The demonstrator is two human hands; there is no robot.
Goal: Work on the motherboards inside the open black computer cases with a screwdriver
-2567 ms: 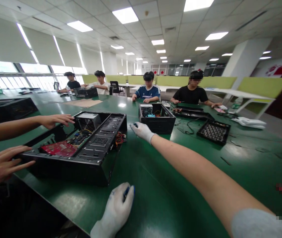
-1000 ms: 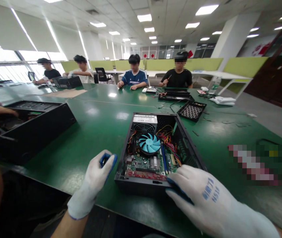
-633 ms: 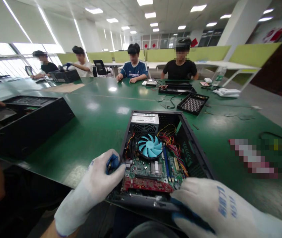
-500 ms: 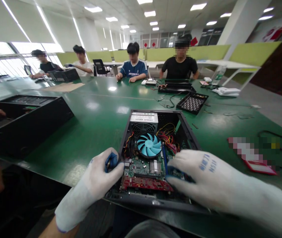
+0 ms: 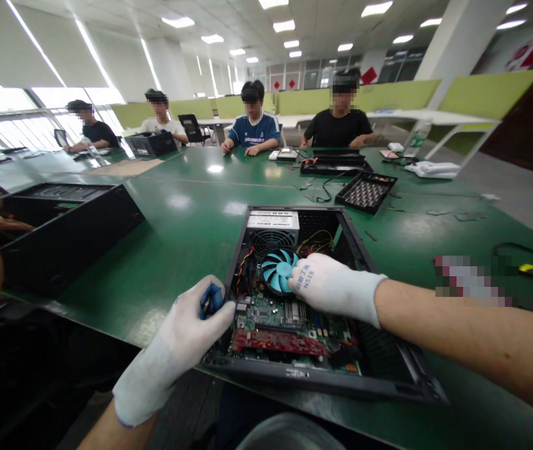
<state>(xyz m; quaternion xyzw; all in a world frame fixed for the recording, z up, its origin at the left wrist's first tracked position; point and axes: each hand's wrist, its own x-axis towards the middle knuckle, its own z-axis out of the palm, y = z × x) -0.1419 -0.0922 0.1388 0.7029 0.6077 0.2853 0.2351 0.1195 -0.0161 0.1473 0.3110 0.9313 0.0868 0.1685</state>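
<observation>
Well, left hand (image 5: pixel 186 328) curled at the case (image 5: pixel 304 373), right hand (image 5: pixel 325 284) over the fan (image 5: pixel 276 270) — can't tell either's grip.

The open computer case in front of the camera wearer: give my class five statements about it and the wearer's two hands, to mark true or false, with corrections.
1. The fan inside the case has light-blue blades. True.
2. The wearer's right hand rests on the table, away from the case. False: it reaches into the case, at the fan's right side.
3. The red board lies nearer the wearer than the fan does. True.
4. The wearer's left hand is bare. False: it wears a white glove with blue on the fingers.
5. The left hand is at the case's left edge. True.
</observation>
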